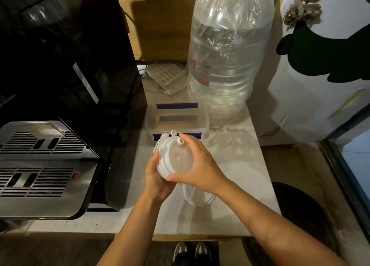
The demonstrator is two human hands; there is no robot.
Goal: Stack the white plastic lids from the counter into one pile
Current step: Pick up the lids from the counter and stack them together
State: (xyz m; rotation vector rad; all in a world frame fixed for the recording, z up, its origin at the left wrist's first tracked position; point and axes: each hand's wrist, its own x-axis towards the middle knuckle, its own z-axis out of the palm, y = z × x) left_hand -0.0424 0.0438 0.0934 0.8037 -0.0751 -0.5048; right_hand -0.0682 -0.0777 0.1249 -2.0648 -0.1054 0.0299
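A pile of several white plastic lids is held above the counter, tilted toward me, its top lid showing a small spout and flip plugs. My left hand cups the pile from below and the left, thumb on its rim. My right hand grips the pile from the right, fingers curled over the top edge and thumb under the bottom. Another white lid lies flat on the counter just below my right wrist, partly hidden by it.
A clear plastic box with blue clips stands just behind the pile. Behind it are a large clear water bottle and a slotted white tray. A black coffee machine with steel drip tray fills the left. Marble counter edge lies near me.
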